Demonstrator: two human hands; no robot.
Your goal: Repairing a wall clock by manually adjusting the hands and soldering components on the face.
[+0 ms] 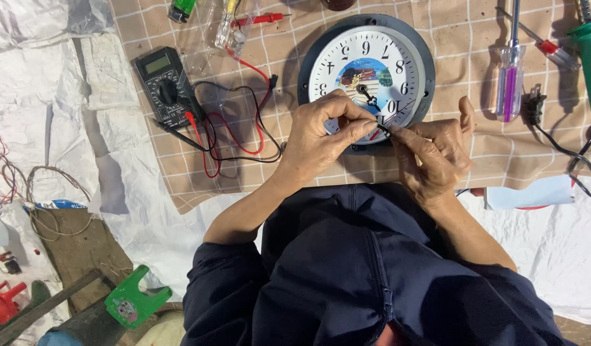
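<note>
Your dark blue zip-up top [366,282] fills the bottom of the view, closest to the camera. Way off to the left there's a green plastic piece [136,299] on the floor and some loose wires [26,186] on the white sheet. Moving right, a black multimeter [164,86] sits on the checked cloth [244,160] with its red and black leads [231,138] tangled beside it. Then your left hand [321,138], fingers pressed together, pinching a thin black clock hand [383,128] over the lower edge of the round wall clock [366,77]. Your right hand [433,157] pinches that same hand from the other side, fingertips touching it. Further right, a clear-handled screwdriver [510,77] lies near a black plug [534,106].
</note>
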